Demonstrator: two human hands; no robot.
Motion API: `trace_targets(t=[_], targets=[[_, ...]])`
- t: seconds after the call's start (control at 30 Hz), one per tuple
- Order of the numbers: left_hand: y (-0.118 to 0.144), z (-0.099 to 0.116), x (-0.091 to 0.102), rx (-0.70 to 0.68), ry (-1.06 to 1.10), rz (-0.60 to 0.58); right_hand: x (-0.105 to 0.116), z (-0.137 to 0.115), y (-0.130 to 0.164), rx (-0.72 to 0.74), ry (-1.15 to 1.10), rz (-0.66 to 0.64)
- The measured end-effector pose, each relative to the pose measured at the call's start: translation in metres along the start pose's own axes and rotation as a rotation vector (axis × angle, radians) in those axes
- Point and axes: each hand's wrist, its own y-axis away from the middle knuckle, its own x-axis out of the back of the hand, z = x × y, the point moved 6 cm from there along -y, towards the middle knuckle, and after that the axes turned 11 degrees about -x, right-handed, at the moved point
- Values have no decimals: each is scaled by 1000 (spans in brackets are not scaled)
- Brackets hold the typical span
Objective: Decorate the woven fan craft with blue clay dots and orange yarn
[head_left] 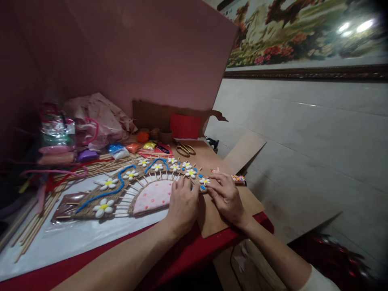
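1. Nearest is the worktop [194, 252] with its red cloth, on the near side of the fan-shaped piece [140, 174]. A white sheet [33, 242] lies beneath the left part of the fan-shaped piece, perhaps to protect the cloth.
2. The left hand [184, 200] rests on the right half of the fan-shaped piece, its fingers bent and close together. It seems to steady the piece; whether it grips anything, I cannot see.
3. The right hand [226, 196] is at the right end of the fan-shaped piece. Its thumb and fingertips come nearly together at a white flower [205, 181], as for fine handling. A firm hold on it is not clear.
4. Under this right end is a brown board [212, 222], which probably gives a flat support.
5. To the left of the fan-shaped piece lie thin sticks [39, 224], apparently kept aside in a loose bundle.
6. Behind the fan-shaped piece are scissors [186, 150] and a blue packet [118, 151], probably placed there so the front is free for the arms.
7. Farther behind it, a red card [185, 126] leans upright against cardboard [151, 115].
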Motion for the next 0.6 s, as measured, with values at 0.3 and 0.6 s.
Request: trace_targets(t=[0.3,0.6], targets=[[2,22,0,-328,94,98,-13,-19,-43,47,54,-107],[11,36,-12,-582,255,67,-55,-16,-74,80,237,-329]])
